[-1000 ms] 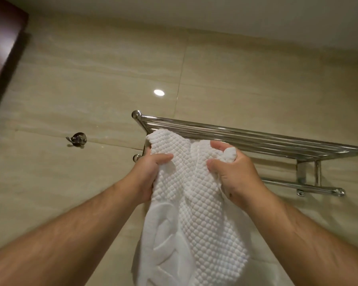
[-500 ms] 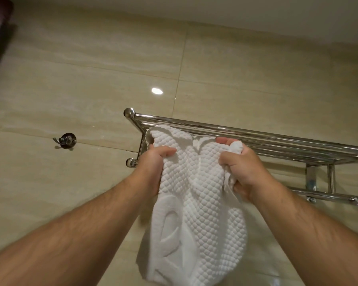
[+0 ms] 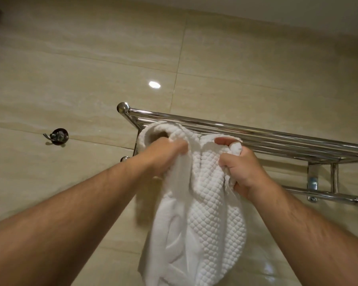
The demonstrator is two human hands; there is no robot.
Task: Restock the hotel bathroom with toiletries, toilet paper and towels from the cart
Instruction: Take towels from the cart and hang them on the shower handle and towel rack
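A white towel (image 3: 207, 219) with a bumpy woven texture hangs bunched between both hands, its lower part drooping below them. My left hand (image 3: 163, 155) clutches its upper left edge, and my right hand (image 3: 242, 170) is closed on its upper right edge. Both hold it up against the left end of a chrome wall-mounted towel rack (image 3: 256, 133). The towel's top fold overlaps the rack's underside bars. A lower chrome bar (image 3: 322, 195) runs under the rack at the right.
The wall is large glossy beige tiles (image 3: 91, 79) with a light reflection. A small chrome robe hook (image 3: 58, 136) is fixed to the wall left of the rack. A dark edge shows at the far top left.
Both hands have pushed the towel's top higher and closer to the rack's left end, bunching it more. The view has shifted slightly left and down.
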